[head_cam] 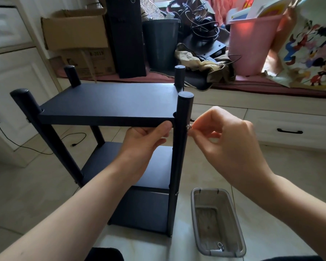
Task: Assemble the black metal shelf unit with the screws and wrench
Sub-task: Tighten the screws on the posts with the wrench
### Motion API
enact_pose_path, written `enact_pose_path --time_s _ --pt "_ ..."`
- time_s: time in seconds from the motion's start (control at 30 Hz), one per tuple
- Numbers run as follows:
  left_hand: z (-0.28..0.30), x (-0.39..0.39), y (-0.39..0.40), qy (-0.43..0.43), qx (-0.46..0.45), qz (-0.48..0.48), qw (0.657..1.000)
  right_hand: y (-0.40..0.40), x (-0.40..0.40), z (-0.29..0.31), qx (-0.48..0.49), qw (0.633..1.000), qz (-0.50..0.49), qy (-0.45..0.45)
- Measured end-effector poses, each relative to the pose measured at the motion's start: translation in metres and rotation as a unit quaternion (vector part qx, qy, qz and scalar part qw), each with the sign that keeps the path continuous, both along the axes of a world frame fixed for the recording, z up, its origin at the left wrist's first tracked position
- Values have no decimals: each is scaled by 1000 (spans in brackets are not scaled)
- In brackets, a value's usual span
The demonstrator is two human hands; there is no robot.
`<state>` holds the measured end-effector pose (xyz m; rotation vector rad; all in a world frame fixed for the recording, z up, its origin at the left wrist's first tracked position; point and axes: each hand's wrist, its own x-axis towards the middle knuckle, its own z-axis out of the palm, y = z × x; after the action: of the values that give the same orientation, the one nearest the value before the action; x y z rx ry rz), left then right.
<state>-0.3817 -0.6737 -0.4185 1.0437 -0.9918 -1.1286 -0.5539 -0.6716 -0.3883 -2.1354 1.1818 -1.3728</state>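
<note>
Sideways, the right hand [222, 140] pinches 1 screw [188, 127] into the upright post [181, 147]; left hand [147, 142] grips the top shelf [109, 102].

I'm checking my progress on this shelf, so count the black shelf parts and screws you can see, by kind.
Round black metal posts: 4
Flat black metal shelf boards: 3
Small silver screw pinched by the right hand against the front right post: 1
Total: 8
The left hand holds the top board. Small hardware in the clear plastic tray is too tiny to count.

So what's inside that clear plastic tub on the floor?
The clear tub holds a few small metal hardware pieces at its near end. Elsewhere only its bare bottom shows; nothing covers it.
</note>
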Motion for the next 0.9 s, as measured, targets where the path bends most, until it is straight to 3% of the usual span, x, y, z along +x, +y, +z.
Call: enact_pose_path --time_s 0.9 --pt "0 -4 2 7 -26 -15 1000 -6 2 -3 13 1000 6 26"
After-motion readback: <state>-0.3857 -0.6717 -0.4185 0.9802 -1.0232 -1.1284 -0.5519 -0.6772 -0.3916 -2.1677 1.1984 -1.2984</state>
